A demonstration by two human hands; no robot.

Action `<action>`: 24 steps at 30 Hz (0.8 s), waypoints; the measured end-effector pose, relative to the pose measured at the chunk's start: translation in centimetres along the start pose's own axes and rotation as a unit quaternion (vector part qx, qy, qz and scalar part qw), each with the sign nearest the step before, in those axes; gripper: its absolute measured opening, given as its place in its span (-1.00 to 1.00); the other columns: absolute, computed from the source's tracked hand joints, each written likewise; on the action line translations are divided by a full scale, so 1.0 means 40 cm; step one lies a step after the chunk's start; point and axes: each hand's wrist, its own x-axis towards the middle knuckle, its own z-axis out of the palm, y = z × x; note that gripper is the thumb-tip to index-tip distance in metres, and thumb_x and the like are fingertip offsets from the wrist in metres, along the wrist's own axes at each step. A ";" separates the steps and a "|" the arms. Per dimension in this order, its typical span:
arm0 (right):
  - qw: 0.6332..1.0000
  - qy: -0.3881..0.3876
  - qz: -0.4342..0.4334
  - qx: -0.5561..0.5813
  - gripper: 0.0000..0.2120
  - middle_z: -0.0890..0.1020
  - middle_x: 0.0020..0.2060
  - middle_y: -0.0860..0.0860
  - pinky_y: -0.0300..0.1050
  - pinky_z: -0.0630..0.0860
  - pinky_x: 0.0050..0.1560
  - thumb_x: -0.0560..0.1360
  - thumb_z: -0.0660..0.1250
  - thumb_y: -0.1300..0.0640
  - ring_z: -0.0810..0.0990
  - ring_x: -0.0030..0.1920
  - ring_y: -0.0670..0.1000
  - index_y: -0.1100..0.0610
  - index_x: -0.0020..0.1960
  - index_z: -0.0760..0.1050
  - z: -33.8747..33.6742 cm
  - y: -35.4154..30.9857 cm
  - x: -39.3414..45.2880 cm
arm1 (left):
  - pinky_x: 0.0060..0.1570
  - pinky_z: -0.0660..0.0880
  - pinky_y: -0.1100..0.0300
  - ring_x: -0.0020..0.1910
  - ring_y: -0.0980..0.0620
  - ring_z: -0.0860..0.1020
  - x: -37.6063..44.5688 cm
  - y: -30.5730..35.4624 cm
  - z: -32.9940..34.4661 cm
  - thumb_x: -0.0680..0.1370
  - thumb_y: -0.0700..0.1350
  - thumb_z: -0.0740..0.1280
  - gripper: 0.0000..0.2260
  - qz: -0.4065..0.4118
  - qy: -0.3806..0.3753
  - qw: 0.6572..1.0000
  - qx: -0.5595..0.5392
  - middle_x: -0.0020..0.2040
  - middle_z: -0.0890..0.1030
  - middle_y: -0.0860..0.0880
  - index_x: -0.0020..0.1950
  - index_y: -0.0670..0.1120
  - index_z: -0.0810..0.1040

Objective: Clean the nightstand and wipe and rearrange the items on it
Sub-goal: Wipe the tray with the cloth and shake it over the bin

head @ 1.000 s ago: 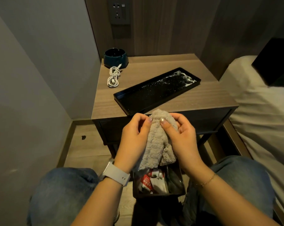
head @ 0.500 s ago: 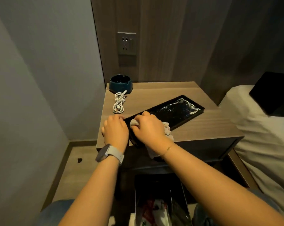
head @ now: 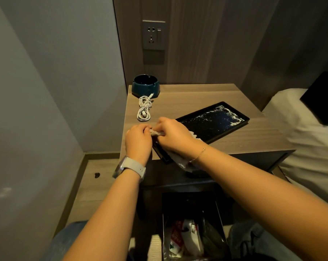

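Nightstand [head: 234, 136], tray [head: 212, 125], cloth [head: 155, 133]

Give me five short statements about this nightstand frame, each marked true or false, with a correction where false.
1. Both hands (left hand, right hand) hold the cloth at the near end of the tray. True.
2. The tray is already clean. False: white specks and residue cover its far end.
3. The cable lies coiled on the nightstand, between the ashtray and the hands. True.
4. The ashtray sits inside the tray. False: it stands apart, at the back left corner of the nightstand.
5. A plug is in the wall socket. False: nothing is plugged in.
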 end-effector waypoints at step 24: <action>0.976 -0.104 -0.162 -0.106 -0.62 0.51 -0.06 -0.10 -0.19 0.31 -0.26 0.45 0.29 0.23 0.44 -0.12 -0.11 -0.06 0.21 0.58 -0.097 0.005 -0.137 | 0.17 0.25 0.00 0.23 -0.07 0.38 -0.024 0.056 0.010 0.64 -0.06 0.08 -0.74 -0.023 -0.020 0.990 0.139 0.23 0.50 -0.01 0.19 0.05 0.53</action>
